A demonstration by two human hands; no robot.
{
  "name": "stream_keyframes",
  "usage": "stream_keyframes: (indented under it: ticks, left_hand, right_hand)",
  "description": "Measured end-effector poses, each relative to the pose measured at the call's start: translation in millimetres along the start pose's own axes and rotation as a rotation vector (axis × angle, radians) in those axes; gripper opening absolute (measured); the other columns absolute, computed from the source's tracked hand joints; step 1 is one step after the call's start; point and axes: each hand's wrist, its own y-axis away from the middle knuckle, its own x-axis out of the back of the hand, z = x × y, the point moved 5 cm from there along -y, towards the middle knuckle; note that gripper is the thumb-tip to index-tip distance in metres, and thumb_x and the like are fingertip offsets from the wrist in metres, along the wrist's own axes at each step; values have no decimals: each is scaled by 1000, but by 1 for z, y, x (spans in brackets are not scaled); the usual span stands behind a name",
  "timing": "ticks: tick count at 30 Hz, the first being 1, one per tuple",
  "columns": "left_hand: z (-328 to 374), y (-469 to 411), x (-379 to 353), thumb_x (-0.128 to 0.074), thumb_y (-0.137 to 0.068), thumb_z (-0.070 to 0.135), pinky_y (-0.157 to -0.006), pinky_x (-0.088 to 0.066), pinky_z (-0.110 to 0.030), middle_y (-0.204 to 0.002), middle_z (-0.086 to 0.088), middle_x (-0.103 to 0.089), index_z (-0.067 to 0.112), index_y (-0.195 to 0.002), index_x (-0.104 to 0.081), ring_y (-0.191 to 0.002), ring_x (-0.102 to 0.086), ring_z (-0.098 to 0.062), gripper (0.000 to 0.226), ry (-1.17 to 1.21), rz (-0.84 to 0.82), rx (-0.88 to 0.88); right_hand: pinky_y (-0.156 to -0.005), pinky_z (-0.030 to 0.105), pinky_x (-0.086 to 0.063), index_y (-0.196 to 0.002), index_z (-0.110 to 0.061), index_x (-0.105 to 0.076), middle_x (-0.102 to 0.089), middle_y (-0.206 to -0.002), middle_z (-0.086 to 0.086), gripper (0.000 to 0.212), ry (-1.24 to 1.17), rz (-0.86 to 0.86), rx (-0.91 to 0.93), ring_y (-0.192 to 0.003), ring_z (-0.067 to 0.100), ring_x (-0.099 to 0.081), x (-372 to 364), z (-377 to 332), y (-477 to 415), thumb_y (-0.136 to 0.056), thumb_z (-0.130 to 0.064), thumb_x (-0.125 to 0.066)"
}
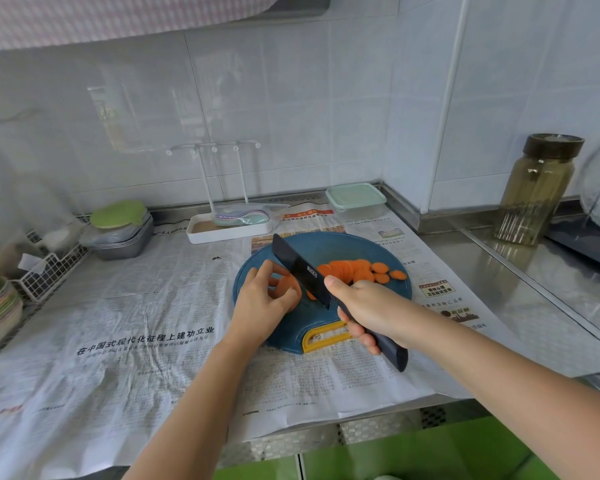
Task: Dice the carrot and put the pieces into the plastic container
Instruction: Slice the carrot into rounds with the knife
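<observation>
Nearest, the right hand has its grip closed round the dark handle of the knife. The thumb lies along the top near the blade's heel. The black blade is raised and slants away to the left, above the board.

Just beyond, the left hand has its grip curled on the carrot stub, fingertips close to the blade's flat. The stub looks short, so those fingertips are best tucked back, with the knuckles guiding the blade. Each cut should come straight down.

To the right of the blade, carrot rounds lie overlapping in a row on the blue cutting board, a few loose ones at the far right. These are slices, not dice. In my judgement they need stacking a few at a time, then cutting into strips and across.

The board rests on newspaper spread over the steel counter; paper can slip, so downward pressure should stay moderate.

Farthest, the plastic container sits in the corner by the wall, well apart from the board. Its pale green lid is on and must come off before any pieces go in.
</observation>
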Motion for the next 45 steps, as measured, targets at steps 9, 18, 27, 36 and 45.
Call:
stream_keyframes:
  ticks: [9,18,27,36,45]
  left_hand:
    - [3,2,1,-62,-84,25,-64,-42,-17,-103,1,-52,25,-97,-49,-84,-54,-9,18,4,21,-20]
    - [2,2,0,-60,-86,27,-75,-48,-24,-104,2,-48,30,-104,-50,-91,-54,-11,21,-12,9,-12]
    - [-1,1,0,-61,-85,30,-74,-53,-28,-107,1,-53,31,-106,-46,-89,-58,-12,26,0,10,20]
    - [-2,4,1,-68,-83,33,-66,-39,-9,-111,3,-56,25,-113,-55,-89,-52,-3,33,-43,89,32]
    - [-1,16,-2,-66,-86,37,-79,-45,-22,-113,-3,-59,12,-117,-58,-93,-52,-10,40,-101,201,40]
  right_hand:
    - [-36,20,-35,-70,-9,-47,-43,-47,3,58,-10,-22,-25,-31,13,-38,1,1,2,-99,-57,-31]
    - [-36,20,-36,-67,-11,-46,-44,-44,0,58,-59,-40,-58,-32,12,-39,-1,3,5,-98,-58,-32]
    - [-32,17,-34,-63,-11,-44,-42,-39,-2,59,-94,-77,-70,-28,10,-38,-5,0,7,-98,-57,-31]
    - [-36,21,-35,-73,-11,-43,-41,-46,1,57,-34,-67,-107,-33,13,-37,-10,7,7,-97,-61,-28]
    - [-35,18,-34,-67,-14,-42,-40,-42,1,57,-28,-130,-182,-29,12,-36,0,-5,7,-96,-62,-31]
